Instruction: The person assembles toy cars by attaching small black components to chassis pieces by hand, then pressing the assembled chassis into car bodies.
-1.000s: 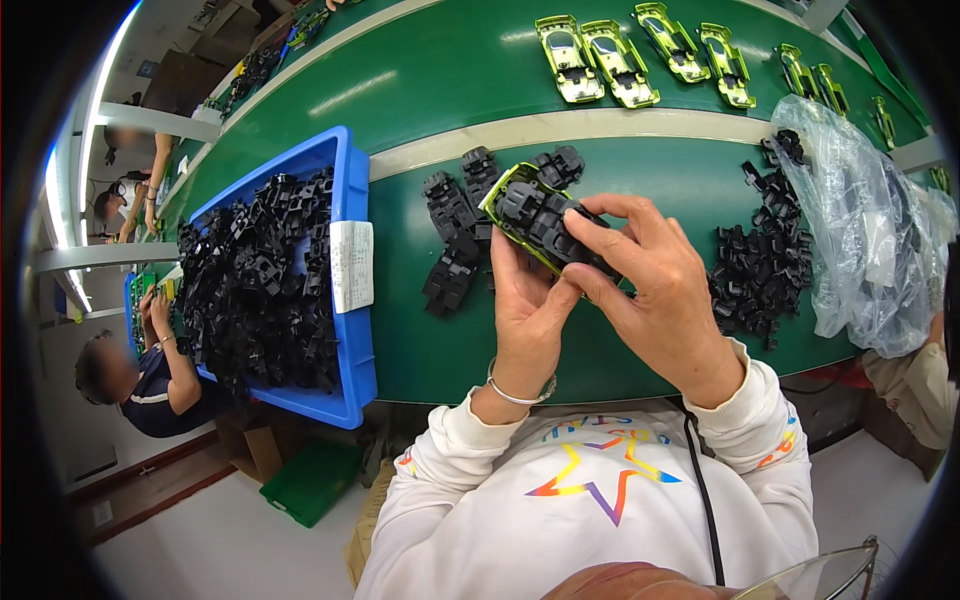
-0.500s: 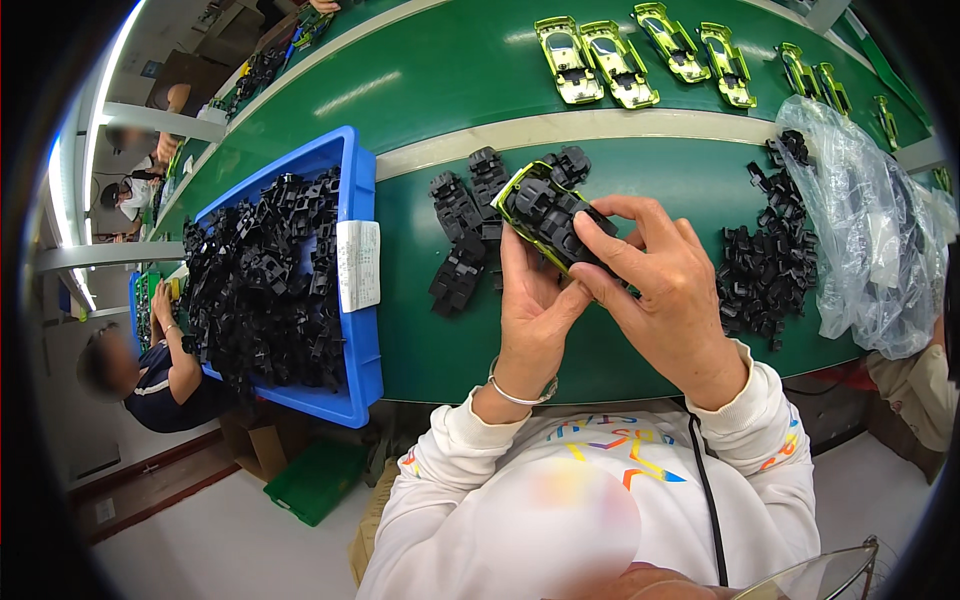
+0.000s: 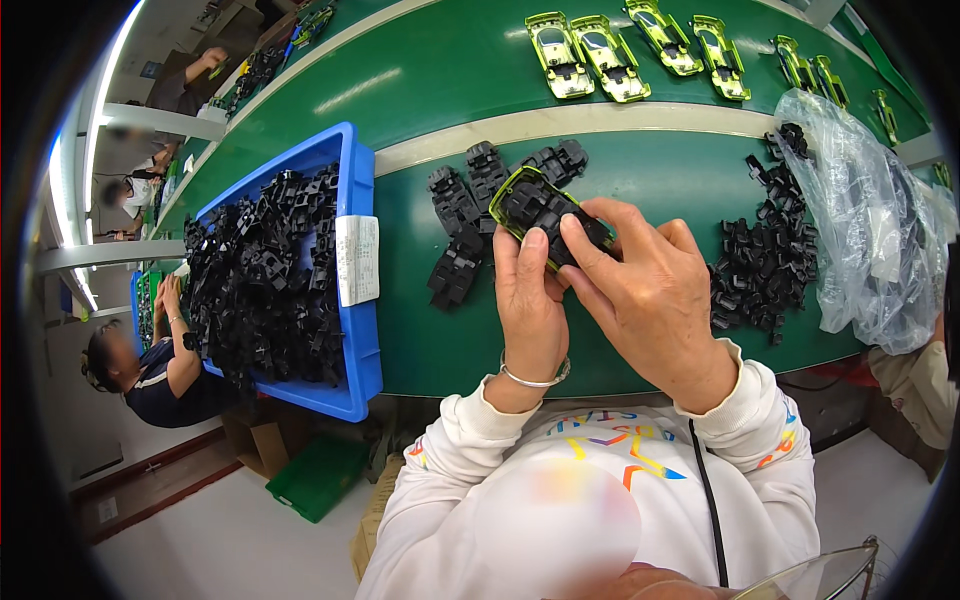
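Note:
A toy car body (image 3: 498, 208) with a yellow-green rim is held above the green table, its hollow underside up and a black plastic interior part (image 3: 545, 215) seated inside it. My left hand (image 3: 530, 290) grips the body from the near left side, thumb on the black part. My right hand (image 3: 645, 285) holds its right end, with thumb and index finger pressing on the black part. The lower fingers of both hands are partly hidden. Several loose black interior parts (image 3: 457, 268) lie on the table just beyond and left of the car body.
At left stands a blue crate (image 3: 362, 350) full of black parts. On the right, a pile of small black pieces (image 3: 762, 265) lies beside a clear plastic bag (image 3: 875, 235). Several yellow-green car bodies (image 3: 610, 60) rest on the green surface past a pale strip (image 3: 600, 120). Other people sit at far left.
My left thumb has come up from the near edge onto the black part. The car body has tilted a little, and my right fingers have shifted slightly left on it.

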A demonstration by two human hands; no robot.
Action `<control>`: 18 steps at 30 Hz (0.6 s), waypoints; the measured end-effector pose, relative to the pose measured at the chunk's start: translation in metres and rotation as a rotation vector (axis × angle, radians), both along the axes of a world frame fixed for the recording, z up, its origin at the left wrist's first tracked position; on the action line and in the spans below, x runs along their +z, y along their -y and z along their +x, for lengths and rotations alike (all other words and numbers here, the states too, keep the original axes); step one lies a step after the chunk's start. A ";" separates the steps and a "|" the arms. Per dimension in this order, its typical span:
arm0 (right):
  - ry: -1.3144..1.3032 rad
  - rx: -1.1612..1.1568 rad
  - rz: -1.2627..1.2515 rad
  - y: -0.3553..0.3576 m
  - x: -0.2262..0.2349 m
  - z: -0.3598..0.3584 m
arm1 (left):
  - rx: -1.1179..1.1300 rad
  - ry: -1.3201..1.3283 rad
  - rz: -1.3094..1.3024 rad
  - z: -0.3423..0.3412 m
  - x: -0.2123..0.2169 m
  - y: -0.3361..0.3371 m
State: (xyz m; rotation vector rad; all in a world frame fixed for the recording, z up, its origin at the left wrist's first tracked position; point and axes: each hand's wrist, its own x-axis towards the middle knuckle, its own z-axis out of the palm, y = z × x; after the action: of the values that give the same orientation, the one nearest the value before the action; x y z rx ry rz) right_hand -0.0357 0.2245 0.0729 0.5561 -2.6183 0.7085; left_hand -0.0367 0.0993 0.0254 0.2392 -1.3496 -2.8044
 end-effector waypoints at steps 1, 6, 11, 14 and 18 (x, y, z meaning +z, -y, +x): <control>0.002 0.001 -0.001 0.000 -0.001 0.000 | 0.001 0.002 -0.001 0.000 -0.002 0.001; 0.002 -0.006 0.072 0.000 -0.003 0.002 | -0.026 0.046 -0.132 0.000 -0.012 0.006; 0.010 0.008 0.066 -0.003 0.001 0.006 | -0.046 0.040 -0.050 0.002 -0.010 0.002; 0.011 0.018 0.031 -0.006 0.000 0.007 | -0.081 0.041 -0.062 0.001 -0.009 0.002; 0.006 0.014 -0.006 -0.008 -0.003 0.006 | -0.125 0.030 -0.006 0.003 -0.007 0.000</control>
State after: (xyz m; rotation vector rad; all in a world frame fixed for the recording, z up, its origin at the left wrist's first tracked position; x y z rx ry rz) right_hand -0.0298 0.2322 0.0700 0.5714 -2.6198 0.7226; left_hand -0.0336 0.0994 0.0188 0.2046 -1.4272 -2.9081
